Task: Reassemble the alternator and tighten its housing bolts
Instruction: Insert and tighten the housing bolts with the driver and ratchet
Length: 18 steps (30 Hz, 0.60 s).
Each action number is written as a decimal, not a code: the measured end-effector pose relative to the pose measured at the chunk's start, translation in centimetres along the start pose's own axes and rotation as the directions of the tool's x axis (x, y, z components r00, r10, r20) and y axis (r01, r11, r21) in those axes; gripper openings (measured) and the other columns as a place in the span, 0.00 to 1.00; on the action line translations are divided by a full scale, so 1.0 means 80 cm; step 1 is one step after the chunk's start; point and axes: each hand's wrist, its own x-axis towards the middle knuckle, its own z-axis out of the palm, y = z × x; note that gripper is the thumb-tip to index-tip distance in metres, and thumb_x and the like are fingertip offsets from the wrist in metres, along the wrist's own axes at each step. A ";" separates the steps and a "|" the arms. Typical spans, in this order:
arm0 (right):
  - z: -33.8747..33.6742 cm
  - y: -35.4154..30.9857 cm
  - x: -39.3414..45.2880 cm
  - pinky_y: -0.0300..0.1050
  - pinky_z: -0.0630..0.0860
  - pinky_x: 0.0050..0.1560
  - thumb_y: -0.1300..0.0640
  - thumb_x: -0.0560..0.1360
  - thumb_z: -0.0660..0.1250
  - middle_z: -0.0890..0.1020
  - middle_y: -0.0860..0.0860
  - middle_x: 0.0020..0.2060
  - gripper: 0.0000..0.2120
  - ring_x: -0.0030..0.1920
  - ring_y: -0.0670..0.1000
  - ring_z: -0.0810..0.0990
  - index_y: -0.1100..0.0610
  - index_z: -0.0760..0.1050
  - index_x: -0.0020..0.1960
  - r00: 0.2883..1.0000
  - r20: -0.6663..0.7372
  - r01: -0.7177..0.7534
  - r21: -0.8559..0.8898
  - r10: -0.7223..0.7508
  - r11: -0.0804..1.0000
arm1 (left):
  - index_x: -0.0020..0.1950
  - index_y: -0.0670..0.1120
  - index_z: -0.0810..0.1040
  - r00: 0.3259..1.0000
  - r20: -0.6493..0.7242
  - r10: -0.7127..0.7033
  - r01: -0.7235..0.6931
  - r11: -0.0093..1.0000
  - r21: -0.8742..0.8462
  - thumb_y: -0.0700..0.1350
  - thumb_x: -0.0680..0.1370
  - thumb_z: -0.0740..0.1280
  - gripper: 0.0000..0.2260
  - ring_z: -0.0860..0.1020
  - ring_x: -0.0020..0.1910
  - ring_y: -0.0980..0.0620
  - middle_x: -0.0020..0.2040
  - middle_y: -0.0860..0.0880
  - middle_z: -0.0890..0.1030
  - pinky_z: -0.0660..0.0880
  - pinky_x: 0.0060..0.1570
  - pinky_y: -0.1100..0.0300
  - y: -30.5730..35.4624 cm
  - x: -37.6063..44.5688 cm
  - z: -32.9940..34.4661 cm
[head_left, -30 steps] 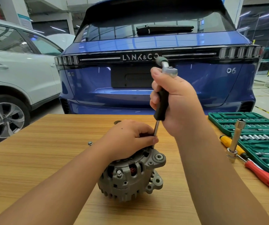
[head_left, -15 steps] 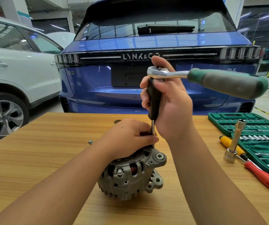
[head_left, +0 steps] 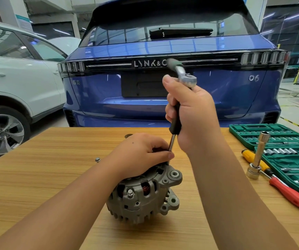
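Now the ratchet (head_left: 182,73) handle has swung from the right back toward the blue car, another tightening stroke, the right hand (head_left: 192,114) gripping its extension bar (head_left: 174,121), the left hand (head_left: 142,155) clasping the alternator (head_left: 143,197) on the table (head_left: 36,177).

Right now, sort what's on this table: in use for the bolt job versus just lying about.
In use: alternator; ratchet with its extension bar; left hand; right hand.

Lying about: socket set case; upright long socket; red screwdriver; yellow screwdriver; loose bolt.
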 end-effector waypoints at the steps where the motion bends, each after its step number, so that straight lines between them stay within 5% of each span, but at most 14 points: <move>1: -0.006 -0.003 0.002 0.42 0.64 0.34 0.57 0.79 0.70 0.71 0.48 0.31 0.04 0.29 0.47 0.65 0.54 0.77 0.45 0.997 0.064 -0.051 0.038 0.049 0.998 | 0.52 0.62 0.83 1.000 -0.004 0.006 -0.006 1.000 0.003 0.62 0.78 0.67 0.08 0.74 0.51 0.70 0.49 0.70 0.78 0.70 0.42 0.65 0.000 0.000 0.000; 5: -0.019 -0.006 0.008 0.41 0.68 0.38 0.59 0.74 0.67 0.75 0.46 0.34 0.09 0.32 0.45 0.73 0.52 0.77 0.55 0.955 0.278 -0.163 0.205 0.102 0.965 | 0.50 0.61 0.83 1.000 -0.008 -0.004 0.004 1.000 -0.018 0.62 0.78 0.69 0.08 0.76 0.49 0.67 0.47 0.65 0.81 0.72 0.43 0.65 0.001 0.001 -0.001; 11: 0.002 0.011 0.001 0.41 0.70 0.34 0.66 0.80 0.63 0.73 0.49 0.37 0.16 0.33 0.49 0.70 0.48 0.75 0.62 0.954 0.255 0.141 0.070 -0.155 0.987 | 0.51 0.61 0.83 0.999 0.005 -0.034 0.034 0.999 -0.017 0.61 0.78 0.67 0.08 0.77 0.47 0.67 0.46 0.62 0.83 0.74 0.44 0.63 0.006 -0.001 -0.003; 18: -0.002 0.014 0.003 0.46 0.64 0.35 0.61 0.77 0.58 0.76 0.55 0.39 0.19 0.33 0.53 0.69 0.51 0.74 0.65 0.940 0.323 0.042 0.199 -0.106 0.979 | 0.52 0.59 0.83 0.999 0.017 -0.028 0.028 1.000 0.003 0.61 0.79 0.66 0.10 0.76 0.47 0.66 0.46 0.59 0.83 0.74 0.45 0.61 0.008 -0.002 -0.004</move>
